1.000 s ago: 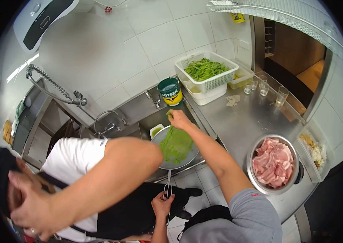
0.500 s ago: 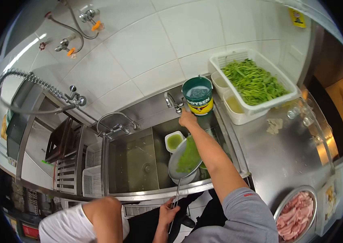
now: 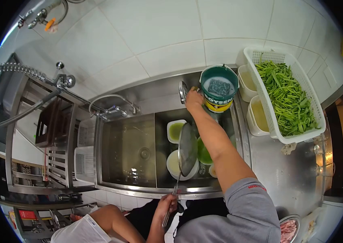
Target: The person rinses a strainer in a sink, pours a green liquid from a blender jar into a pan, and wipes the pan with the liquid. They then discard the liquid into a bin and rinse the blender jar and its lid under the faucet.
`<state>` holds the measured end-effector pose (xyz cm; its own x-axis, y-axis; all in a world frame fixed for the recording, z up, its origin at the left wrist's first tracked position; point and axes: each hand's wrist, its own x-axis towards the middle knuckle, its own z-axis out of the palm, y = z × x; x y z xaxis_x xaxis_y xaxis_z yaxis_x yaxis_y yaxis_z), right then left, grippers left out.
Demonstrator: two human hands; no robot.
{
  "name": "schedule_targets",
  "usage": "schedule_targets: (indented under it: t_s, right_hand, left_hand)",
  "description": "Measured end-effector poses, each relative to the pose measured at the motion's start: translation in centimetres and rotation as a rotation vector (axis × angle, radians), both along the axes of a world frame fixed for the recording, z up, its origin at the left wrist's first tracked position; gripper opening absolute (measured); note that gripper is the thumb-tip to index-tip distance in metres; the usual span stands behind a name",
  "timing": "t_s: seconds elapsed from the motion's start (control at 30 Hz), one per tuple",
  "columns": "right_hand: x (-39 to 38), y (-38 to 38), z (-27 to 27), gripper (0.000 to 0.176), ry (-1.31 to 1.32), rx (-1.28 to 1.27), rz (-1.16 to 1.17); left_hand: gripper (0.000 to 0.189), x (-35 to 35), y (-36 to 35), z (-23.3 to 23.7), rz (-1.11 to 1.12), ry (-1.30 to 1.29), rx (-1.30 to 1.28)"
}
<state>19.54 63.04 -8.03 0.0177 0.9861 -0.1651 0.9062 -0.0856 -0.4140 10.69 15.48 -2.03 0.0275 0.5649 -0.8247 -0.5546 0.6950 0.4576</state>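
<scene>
My left hand [image 3: 166, 204] is closed around the long metal handle of a mesh strainer [image 3: 188, 150]. The strainer stands tilted nearly on edge over the right sink basin, its mesh looking grey. Beneath it is a white bowl [image 3: 173, 163] of pale liquid, and a container of bright green liquid [image 3: 204, 152] is partly hidden behind it. A square white tub [image 3: 176, 131] of green liquid sits just above. My right hand [image 3: 194, 99] reaches across the sink, fingers closed at the faucet [image 3: 183, 92], beside a green paint bucket [image 3: 220, 87] of cloudy water.
A white basket of leafy green stems [image 3: 289, 97] stands on the right counter, with white tubs [image 3: 257, 115] beside it. The left basin [image 3: 127, 150] holds murky water. A bowl of raw meat [image 3: 288, 231] is at bottom right. Another person's white sleeve [image 3: 83, 231] is at lower left.
The strainer has turned from showing green matter inside to nearly on edge, its mesh now grey. My right hand stays at the faucet. The view has shifted, and the other person's arm has moved slightly.
</scene>
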Motion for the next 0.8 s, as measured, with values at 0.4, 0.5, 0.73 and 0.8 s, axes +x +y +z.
schedule_targets:
  t_s: [0.4,0.5,0.73,0.8]
  right_hand:
    - [-0.4,-6.5,-3.8,0.033,0.263,-0.190,0.445]
    - [0.2,-4.7,-5.7,0.032,0.336,-0.150,0.442]
    - [-0.1,-2.3,-5.4,0.022,0.469,-0.537,0.738]
    - [0.9,-3.9,-1.1,0.021,0.602,-0.693,0.627]
  left_hand:
    - [0.046,-2.6,4.2,0.2,-0.023,-0.224,-0.039]
    - [0.045,-3.2,5.1,0.7,-0.046,-0.196,-0.037]
    - [0.048,-5.1,7.0,0.4,-0.113,-0.160,-0.026]
    - [0.048,-5.1,7.9,0.2,-0.119,-0.147,-0.033]
